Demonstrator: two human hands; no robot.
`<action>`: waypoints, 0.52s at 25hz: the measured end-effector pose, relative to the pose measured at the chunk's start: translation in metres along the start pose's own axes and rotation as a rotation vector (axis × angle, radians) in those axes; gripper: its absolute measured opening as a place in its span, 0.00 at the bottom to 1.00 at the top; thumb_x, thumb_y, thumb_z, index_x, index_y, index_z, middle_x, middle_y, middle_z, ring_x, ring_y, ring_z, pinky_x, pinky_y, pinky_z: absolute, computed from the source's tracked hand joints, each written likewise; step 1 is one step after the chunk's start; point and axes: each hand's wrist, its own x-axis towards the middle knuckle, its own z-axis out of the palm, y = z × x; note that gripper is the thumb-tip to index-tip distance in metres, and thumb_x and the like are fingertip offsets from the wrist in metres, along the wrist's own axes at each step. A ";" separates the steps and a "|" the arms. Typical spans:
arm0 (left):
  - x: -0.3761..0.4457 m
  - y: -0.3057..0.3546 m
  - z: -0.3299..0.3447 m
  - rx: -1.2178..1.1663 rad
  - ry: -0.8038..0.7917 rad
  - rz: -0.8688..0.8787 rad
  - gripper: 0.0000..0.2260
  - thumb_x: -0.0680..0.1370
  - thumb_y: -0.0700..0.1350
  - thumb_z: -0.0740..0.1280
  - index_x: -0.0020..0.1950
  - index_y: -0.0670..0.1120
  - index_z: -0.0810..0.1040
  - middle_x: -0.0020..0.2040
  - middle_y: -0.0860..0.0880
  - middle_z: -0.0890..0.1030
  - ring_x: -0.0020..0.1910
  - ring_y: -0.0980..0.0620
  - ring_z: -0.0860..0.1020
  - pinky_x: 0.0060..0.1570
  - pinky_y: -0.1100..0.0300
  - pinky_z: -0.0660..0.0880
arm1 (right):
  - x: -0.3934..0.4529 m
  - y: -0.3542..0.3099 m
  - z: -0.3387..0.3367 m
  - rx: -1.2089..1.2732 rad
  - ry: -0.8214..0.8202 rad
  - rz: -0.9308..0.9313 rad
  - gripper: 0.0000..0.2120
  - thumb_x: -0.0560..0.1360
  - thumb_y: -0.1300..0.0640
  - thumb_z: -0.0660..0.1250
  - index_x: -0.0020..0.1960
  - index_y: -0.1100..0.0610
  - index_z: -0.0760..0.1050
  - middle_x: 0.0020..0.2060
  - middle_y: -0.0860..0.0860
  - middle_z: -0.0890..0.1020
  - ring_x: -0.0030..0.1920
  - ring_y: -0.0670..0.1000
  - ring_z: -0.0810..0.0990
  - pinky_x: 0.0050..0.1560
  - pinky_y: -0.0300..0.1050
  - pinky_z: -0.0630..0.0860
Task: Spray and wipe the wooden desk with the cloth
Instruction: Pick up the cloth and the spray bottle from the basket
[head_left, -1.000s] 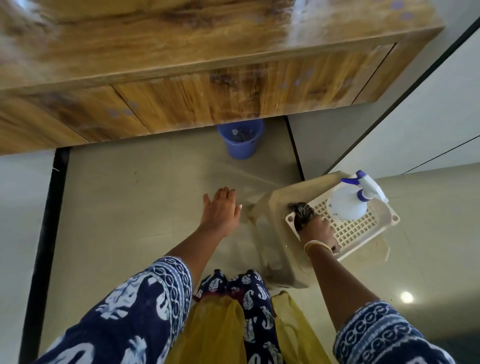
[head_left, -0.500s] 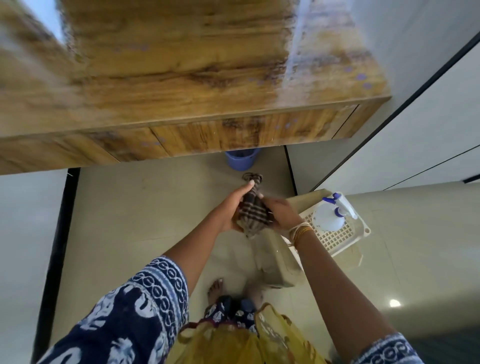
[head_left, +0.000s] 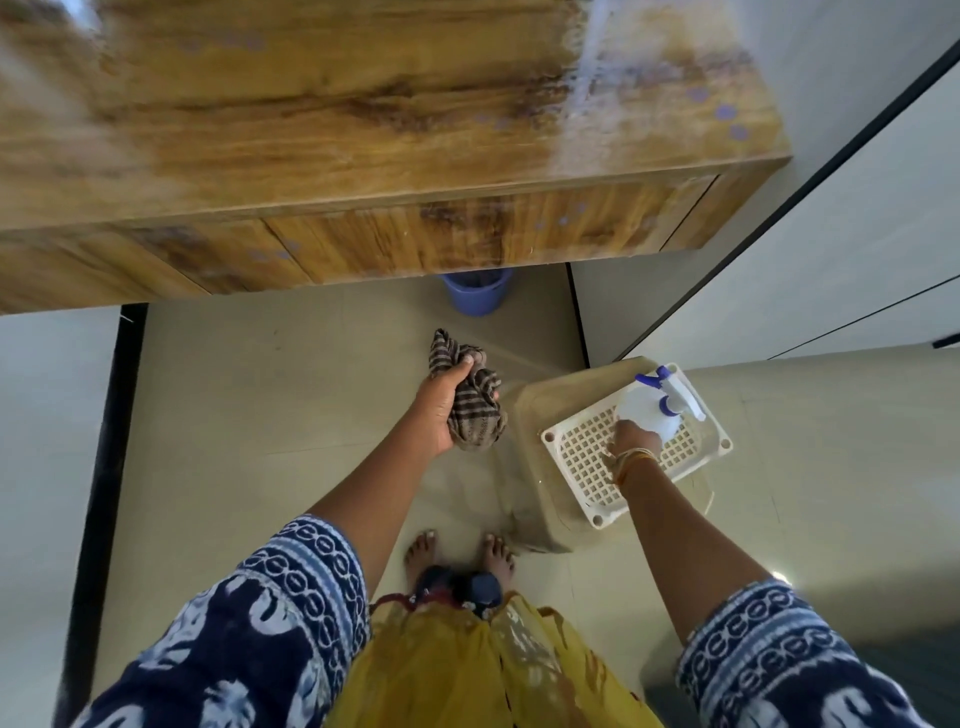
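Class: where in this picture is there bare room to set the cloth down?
Free: the whole wooden desk top, and the white grid stool seat's near half. Crowded: its far corner, where the right hand reaches the white spray bottle.

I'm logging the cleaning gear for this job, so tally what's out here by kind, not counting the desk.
Cloth, gripped in the left hand: 1
Spray bottle, under the right hand: 1
Stool: 1
Bucket, partly hidden under the desk: 1
Total: 4
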 end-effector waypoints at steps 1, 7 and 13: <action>0.004 -0.002 -0.003 0.002 0.029 0.017 0.04 0.81 0.44 0.63 0.52 0.45 0.75 0.38 0.44 0.78 0.30 0.48 0.78 0.38 0.54 0.78 | 0.011 -0.001 -0.004 0.012 0.062 0.033 0.17 0.77 0.55 0.63 0.65 0.57 0.69 0.47 0.54 0.78 0.43 0.53 0.78 0.50 0.50 0.79; 0.017 -0.008 -0.020 0.019 0.181 0.001 0.07 0.80 0.44 0.65 0.55 0.45 0.78 0.45 0.47 0.81 0.33 0.51 0.82 0.37 0.57 0.79 | 0.038 -0.013 0.003 -0.019 0.118 -0.015 0.38 0.73 0.56 0.69 0.75 0.41 0.54 0.74 0.57 0.60 0.68 0.60 0.69 0.65 0.61 0.71; 0.014 -0.002 -0.022 0.020 0.217 0.057 0.04 0.80 0.43 0.66 0.51 0.45 0.79 0.45 0.48 0.80 0.33 0.52 0.81 0.36 0.60 0.79 | 0.033 -0.020 0.010 -0.134 0.247 -0.080 0.31 0.76 0.47 0.67 0.75 0.43 0.57 0.73 0.56 0.62 0.67 0.61 0.70 0.63 0.60 0.70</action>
